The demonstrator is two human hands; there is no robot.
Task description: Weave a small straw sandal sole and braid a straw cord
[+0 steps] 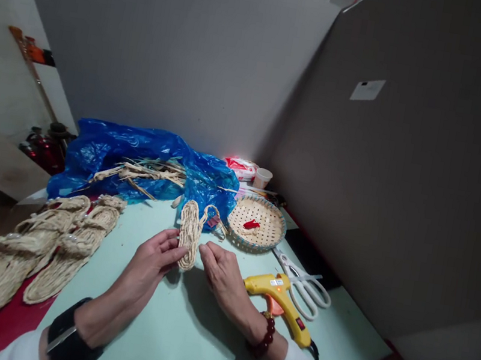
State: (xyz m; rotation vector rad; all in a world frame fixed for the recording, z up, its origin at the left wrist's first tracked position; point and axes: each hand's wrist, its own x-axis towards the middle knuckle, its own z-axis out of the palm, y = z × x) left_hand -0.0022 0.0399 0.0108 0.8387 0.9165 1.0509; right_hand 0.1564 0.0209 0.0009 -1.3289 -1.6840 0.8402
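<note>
A small oval sole [188, 235] of coiled, braided straw is held upright above the table. My left hand [160, 255] grips it from the left, with the thumb across its front and the fingers behind. A loose braided straw cord [213, 208] loops off the sole's right side. My right hand [221, 271] is closed beside the sole's lower right edge, thumb and forefinger pinched on the cord; its exact grip is partly hidden. A yellow glue gun [275, 289] lies just right of my right hand, beside white-handled scissors [303, 284].
Finished straw sandals [43, 240] lie on red cloth at the left. Behind, a blue plastic bag [137, 142] holds loose straw [145, 174]. A round woven basket [276, 228] contains a small red item [251, 224]. A cup [263, 177] stands by grey partitions [186, 62].
</note>
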